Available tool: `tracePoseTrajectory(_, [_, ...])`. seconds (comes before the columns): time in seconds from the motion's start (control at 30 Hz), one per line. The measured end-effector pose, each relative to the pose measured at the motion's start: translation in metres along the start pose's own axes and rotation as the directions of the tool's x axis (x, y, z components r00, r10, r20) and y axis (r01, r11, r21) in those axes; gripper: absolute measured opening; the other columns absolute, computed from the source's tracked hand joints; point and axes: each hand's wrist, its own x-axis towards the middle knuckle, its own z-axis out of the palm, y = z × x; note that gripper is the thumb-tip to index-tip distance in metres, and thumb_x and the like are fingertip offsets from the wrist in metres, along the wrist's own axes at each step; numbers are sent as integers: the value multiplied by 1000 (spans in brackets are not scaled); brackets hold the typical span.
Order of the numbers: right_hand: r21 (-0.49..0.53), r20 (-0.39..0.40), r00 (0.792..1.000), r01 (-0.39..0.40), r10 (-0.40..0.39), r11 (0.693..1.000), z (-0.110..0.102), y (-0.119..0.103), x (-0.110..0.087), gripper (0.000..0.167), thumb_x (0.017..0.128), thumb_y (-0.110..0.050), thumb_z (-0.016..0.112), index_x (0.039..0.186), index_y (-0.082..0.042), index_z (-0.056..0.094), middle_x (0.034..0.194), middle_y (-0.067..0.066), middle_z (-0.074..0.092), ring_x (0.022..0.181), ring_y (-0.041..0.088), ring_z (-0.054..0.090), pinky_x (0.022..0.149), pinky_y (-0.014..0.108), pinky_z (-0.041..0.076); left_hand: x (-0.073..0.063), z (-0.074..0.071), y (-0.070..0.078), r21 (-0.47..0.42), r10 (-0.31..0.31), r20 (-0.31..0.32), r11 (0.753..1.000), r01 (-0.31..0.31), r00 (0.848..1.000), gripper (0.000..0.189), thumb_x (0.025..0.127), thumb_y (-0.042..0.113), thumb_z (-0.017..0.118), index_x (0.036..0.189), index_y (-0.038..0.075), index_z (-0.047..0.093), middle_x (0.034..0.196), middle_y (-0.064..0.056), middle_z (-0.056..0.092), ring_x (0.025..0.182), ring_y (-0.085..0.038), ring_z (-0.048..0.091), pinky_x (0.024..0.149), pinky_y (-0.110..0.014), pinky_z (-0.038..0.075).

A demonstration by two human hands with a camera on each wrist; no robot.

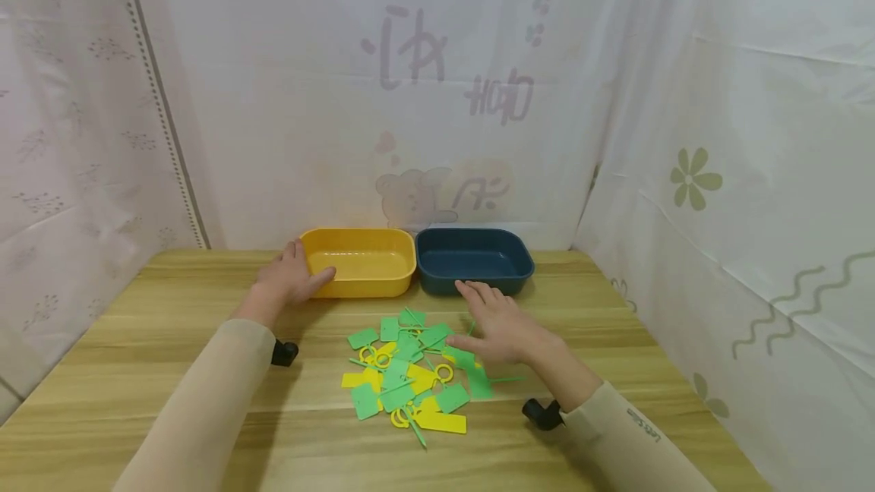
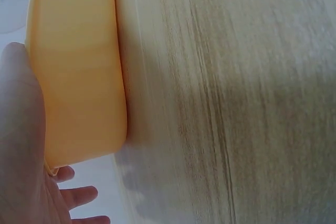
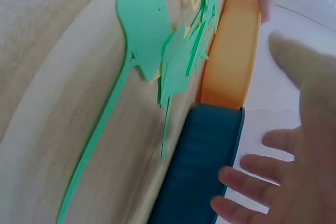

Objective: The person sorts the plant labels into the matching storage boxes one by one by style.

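At the left end of the yellow bin (image 1: pixel 358 287), my left hand (image 1: pixel 285 275) rests against the corner. Its thumb lies along the front rim, and the other fingers extend past the end wall in the left wrist view. My right hand (image 1: pixel 502 325) hovers with spread fingers over the right side of a pile, holding nothing. Its fingertips overlap the front of the dark blue bin (image 1: pixel 437 285) in the head view. The pile mixes flat green plastic tags (image 1: pixel 365 401) with thin tails and yellow plastic tags (image 1: pixel 443 422) with ring ends.
Both bins stand side by side at the back of the wooden table (image 1: pixel 307 431), and their visible insides hold nothing. Close behind them hangs a printed white curtain (image 1: pixel 287 135), with more curtain at either side. A black wrist mount (image 1: pixel 543 414) juts below my right wrist.
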Motion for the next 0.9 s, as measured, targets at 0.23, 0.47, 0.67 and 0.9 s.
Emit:
tracePoseTrajectory(0.23, [9, -13, 1000, 12, -12, 1000, -1, 0, 6, 43, 108, -40, 68, 143, -15, 69, 129, 3, 72, 105, 18, 72, 96, 45, 60, 2, -2, 2, 11, -8, 0, 1000, 8, 1000, 115, 108, 74, 33, 168, -17, -1, 179, -38, 3, 154, -66, 34, 122, -77, 35])
tracePoseTrajectory(0.47, [-21, 79, 995, 67, -65, 998, 1, -9, 14, 29, 106, -35, 71, 127, -17, 77, 115, -5, 74, 100, 13, 69, 93, 41, 59, 2, -1, 3, 14, -14, 19, 1000, 13, 1000, 115, 107, 75, 32, 168, -17, -4, 179, -38, 2, 152, -67, 36, 121, -78, 35])
tracePoseTrajectory(0.67, [-49, 108, 991, 82, -76, 995, 4, -18, 24, 33, 104, -38, 76, 129, -17, 76, 119, -3, 71, 102, 14, 70, 94, 40, 60, 4, 1, 2, 23, -15, 26, 1000, 14, 1000, 115, 107, 75, 30, 168, -17, -4, 179, -38, 2, 151, -68, 38, 120, -78, 37])
tracePoseTrajectory(0.9, [-19, 162, 987, 11, -8, 1000, 11, -24, 37, 63, 95, -60, 80, 142, -18, 72, 137, 3, 67, 114, 21, 71, 105, 45, 58, -1, -1, 3, 19, -16, 23, 1000, 16, 1000, 114, 108, 74, 31, 168, -17, -3, 179, -38, 2, 149, -68, 39, 118, -79, 37])
